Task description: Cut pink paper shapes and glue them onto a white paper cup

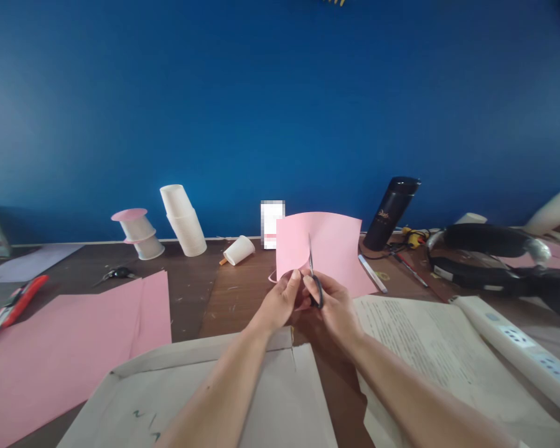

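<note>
Right hand point(336, 302) was clenched through the scissors point(313, 280), blades pointing away toward the far wall, biting into the pink sheet point(329, 249). Left hand point(284, 298) pinched that sheet's near-left edge just beside the blades, holding it upright over the table point(224, 292)

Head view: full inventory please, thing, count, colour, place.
paper sheet: 1, pink, held up at centre, being cut
scissors: 1, dark handles, in right hand, blades in the sheet
large paper: 1, pink, flat on table at left
paper cups: a leaning stack, white, back left
cups with pink discs: 2, white, far back left
single cup: 1, white, on its side, back centre
flask: 1, black, back right
printed pages: white, right of the hands
power strip: 1, white, right
cutter: 1, red, far left
left hand: grips the sheet's edge
right hand: holds the scissors
</note>
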The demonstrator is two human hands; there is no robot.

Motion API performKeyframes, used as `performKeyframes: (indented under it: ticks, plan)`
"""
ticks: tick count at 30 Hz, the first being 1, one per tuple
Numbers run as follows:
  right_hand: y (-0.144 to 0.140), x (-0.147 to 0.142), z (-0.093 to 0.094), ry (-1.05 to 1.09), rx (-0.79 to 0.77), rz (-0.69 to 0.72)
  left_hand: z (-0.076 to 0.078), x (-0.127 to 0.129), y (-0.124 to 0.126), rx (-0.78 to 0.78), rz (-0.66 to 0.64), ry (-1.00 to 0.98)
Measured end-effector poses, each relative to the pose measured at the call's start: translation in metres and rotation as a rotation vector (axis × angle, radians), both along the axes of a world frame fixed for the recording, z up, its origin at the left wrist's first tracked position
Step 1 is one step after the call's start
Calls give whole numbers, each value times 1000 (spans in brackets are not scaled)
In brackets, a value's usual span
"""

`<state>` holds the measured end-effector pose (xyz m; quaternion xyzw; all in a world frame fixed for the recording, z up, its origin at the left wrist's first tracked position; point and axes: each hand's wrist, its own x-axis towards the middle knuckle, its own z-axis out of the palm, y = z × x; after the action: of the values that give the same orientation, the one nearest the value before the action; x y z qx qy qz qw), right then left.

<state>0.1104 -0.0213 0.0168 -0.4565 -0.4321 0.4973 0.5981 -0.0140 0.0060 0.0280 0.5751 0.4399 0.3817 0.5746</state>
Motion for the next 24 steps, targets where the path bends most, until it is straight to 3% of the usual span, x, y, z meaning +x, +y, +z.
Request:
performKeyframes:
  ticks: [2, 6, 11, 15, 24]
  plan:
    - [-1, -1, 1, -21, 12, 22, -4, 5, 0, -84, 93, -172]
    - [-2, -3, 0, -90, 23, 31, -12, 10, 1, -177, 287, -311]
    - [-3, -11, -2, -89, 26, 103, -8, 13, -2, -375, 309, -525]
    - [-5, -13, 0, -96, 56, 161, 0, 13, -5, -491, 342, -537]
    - [-6, -7, 1, -140, 28, 195, 10, 10, -5, -509, 441, -508]
